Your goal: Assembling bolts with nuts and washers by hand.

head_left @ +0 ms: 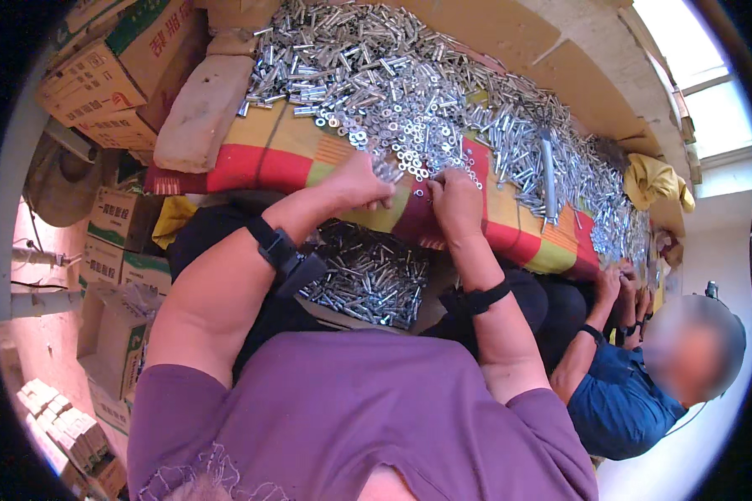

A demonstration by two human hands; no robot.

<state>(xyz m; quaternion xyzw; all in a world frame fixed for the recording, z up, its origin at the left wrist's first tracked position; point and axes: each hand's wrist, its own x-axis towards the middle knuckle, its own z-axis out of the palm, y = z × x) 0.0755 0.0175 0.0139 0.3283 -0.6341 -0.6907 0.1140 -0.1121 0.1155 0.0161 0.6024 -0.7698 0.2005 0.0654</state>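
My left hand (353, 180) is closed around a few shiny metal bolts (387, 172), whose ends stick out past the fingers. To its right, my right hand (457, 204) has its fingertips pinched together at the near edge of the loose washers (411, 150); what they hold, if anything, is hidden. Both hands are over a checked red, yellow and green cloth (259, 169). Beyond the washers lies a large heap of metal bolts (342, 63). Below my hands, an open box (363, 280) full of similar bolts stands close to my lap.
A long metal bar (548, 175) lies on the heap at the right, with a yellow cloth (656, 182) farther along. A worn pale block (205, 113) sits at the left end. Cardboard boxes (100, 92) are stacked at the left. A co-worker in blue (622, 401) works at the right.
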